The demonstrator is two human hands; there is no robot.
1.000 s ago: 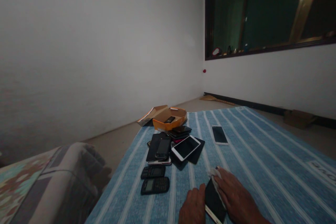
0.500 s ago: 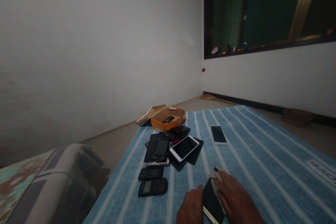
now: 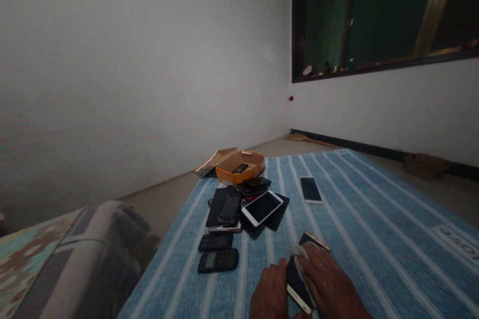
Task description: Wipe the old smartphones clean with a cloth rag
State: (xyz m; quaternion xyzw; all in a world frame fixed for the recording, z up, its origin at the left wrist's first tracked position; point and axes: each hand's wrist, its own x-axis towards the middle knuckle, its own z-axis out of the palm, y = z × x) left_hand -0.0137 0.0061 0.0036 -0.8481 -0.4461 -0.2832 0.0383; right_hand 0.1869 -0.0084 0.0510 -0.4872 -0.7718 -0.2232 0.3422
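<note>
Near the bottom of the head view, my left hand (image 3: 268, 290) grips the left edge of a dark phone (image 3: 297, 281) with a pale rim. My right hand (image 3: 329, 279) presses a whitish cloth (image 3: 302, 254) onto the right side of that phone's face, its fingers bent over the cloth. Just beyond the right fingers lies another dark phone (image 3: 322, 244) with a light edge, partly covered by the hand. To the left, two black keypad phones (image 3: 218, 261) rest one behind the other.
A pile of phones, with a white phone (image 3: 263, 208) on top, lies before an open orange box (image 3: 239, 177) holding a small phone. Another white phone (image 3: 310, 189) lies to the right. All rest on a blue striped cloth (image 3: 355, 239). A draped blanket (image 3: 93, 249) is at left.
My right hand and the cloth have shifted slightly left over the phone. More of the phone beyond the right fingers now shows. The left hand still grips the edge.
</note>
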